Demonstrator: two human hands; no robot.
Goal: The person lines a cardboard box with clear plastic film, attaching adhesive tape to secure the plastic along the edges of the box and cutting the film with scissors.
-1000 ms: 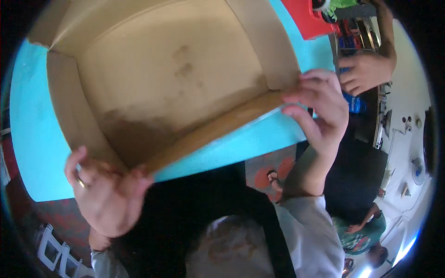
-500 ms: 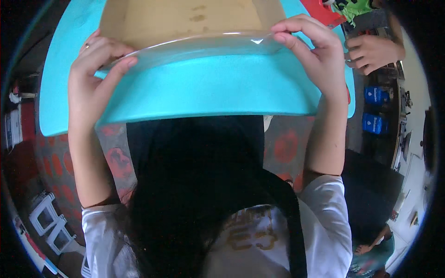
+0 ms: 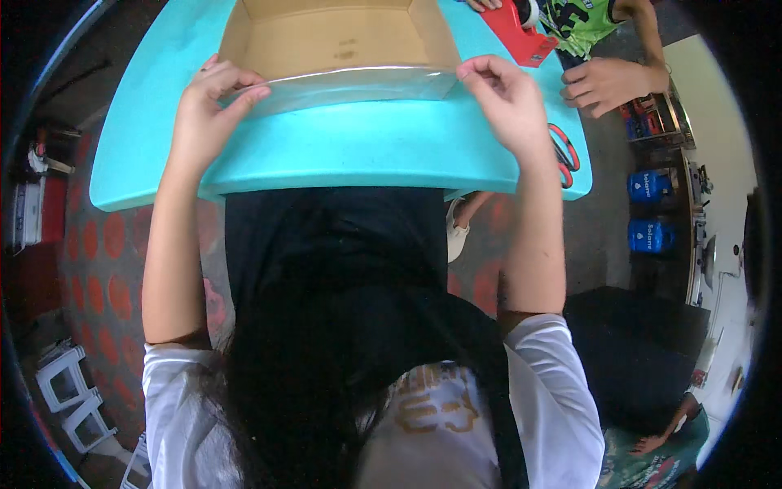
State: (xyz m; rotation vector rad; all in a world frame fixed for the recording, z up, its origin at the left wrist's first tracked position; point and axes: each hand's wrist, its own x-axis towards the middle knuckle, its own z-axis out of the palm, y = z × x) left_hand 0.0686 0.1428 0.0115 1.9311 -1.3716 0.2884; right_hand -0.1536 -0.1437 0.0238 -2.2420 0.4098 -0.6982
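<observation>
A shallow brown cardboard box (image 3: 342,33) lies on the turquoise table (image 3: 358,155), its far part cut off by the top of the view. Clear plastic (image 3: 358,88) stretches along the box's near side. At its left end, my left hand (image 3: 210,102) pinches the plastic's upper edge between thumb and fingers. My right hand (image 3: 507,98) pinches the same edge at the right end, by the box's corner. Scissors (image 3: 565,153) with red and black handles lie beside my right wrist, partly hidden by it.
A red tape dispenser (image 3: 529,45) stands at the table's far right. Beyond it is a person in a green jersey (image 3: 580,24), one hand (image 3: 607,85) near the table edge. Blue gas cylinders (image 3: 649,186) stand at right, white stools (image 3: 63,379) at lower left. Another person (image 3: 660,456) is at lower right.
The view has shifted, showing more of the box, the scissors and the tape dispenser. Both hands still pinch the plastic, which now stands straighter along the box's near side.
</observation>
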